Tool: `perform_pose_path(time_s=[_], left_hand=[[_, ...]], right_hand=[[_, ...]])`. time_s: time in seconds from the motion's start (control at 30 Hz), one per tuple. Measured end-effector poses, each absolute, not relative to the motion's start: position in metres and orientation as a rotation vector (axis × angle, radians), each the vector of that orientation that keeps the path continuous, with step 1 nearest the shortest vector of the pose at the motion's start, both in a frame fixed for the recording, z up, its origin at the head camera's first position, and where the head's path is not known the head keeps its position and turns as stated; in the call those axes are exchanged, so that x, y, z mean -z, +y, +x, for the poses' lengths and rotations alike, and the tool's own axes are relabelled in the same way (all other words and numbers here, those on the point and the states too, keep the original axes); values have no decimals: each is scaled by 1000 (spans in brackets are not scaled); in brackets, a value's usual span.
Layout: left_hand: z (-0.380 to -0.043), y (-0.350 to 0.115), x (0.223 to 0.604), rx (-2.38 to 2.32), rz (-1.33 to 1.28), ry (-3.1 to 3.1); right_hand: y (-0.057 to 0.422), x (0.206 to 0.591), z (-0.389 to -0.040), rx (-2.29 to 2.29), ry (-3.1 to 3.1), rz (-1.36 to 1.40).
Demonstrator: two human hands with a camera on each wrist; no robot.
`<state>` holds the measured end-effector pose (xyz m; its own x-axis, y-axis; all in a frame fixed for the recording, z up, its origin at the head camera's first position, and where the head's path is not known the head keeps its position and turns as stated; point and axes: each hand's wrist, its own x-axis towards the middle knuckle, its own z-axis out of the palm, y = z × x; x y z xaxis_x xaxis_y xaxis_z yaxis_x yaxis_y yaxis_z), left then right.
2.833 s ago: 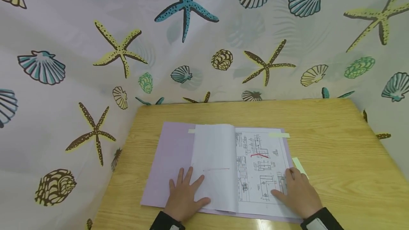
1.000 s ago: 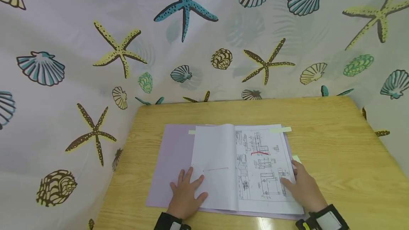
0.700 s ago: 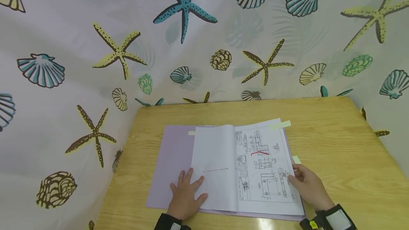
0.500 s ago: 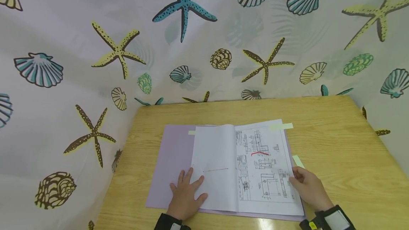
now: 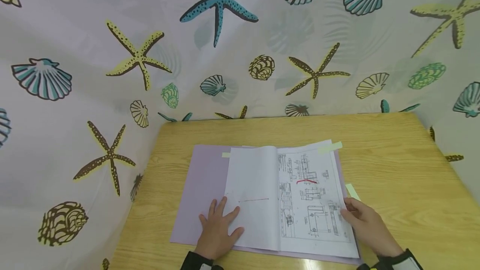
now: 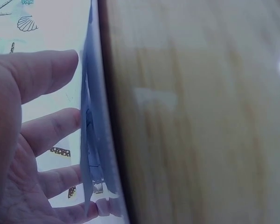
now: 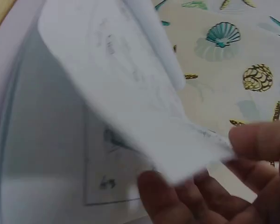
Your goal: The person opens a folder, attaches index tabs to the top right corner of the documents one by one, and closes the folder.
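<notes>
Head view: a lilac folder (image 5: 200, 193) lies spread on the desk (image 5: 397, 157), its left page (image 5: 251, 170) bearing a thin line (image 5: 253, 200), its right a drawing sheet (image 5: 300, 218) with a red mark (image 5: 306, 181); the left hand (image 5: 217, 232) rests, fingers apart, across folder and left page; the right hand (image 5: 369, 225) has its grip clamped on the drawing sheet's outer edge; right wrist view, blurred, seems to show that sheet lifted off a lower page (image 7: 42, 154).

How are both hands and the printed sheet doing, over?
Left hand spread across purple folder and left page. Right hand pinching printed sheet at its right edge, edge lifted off page below. Nothing seen blocking it.
</notes>
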<state>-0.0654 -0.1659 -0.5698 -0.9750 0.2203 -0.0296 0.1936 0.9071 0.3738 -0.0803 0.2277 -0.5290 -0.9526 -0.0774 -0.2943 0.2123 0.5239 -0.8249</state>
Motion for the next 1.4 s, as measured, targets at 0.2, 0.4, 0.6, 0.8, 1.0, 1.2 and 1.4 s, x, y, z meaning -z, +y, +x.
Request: perform_pose_path(time_s=[0.2,0.4,0.6,0.8,1.0,1.2,1.4], left_hand=[[-67,-166,566,-590,322,2976],[-66,-165,566,-586,328,2978],[-66,-163,568,-565,327,2980],[-65,-162,570,-552,322,2990],[-67,-163,571,-627,279,2993],[-69,-171,559,-1095,67,2896],[-72,-177,552,-1320,-92,2830]], right_hand=[[225,504,-77,1708,2001,-114],[198,506,-82,1682,1995,-180],[171,520,-84,1564,2145,-389],[149,531,-82,1336,2443,-525],[131,539,-81,1202,2600,-621],[116,552,-79,1020,2760,-751],[107,555,-78,919,2847,-824]])
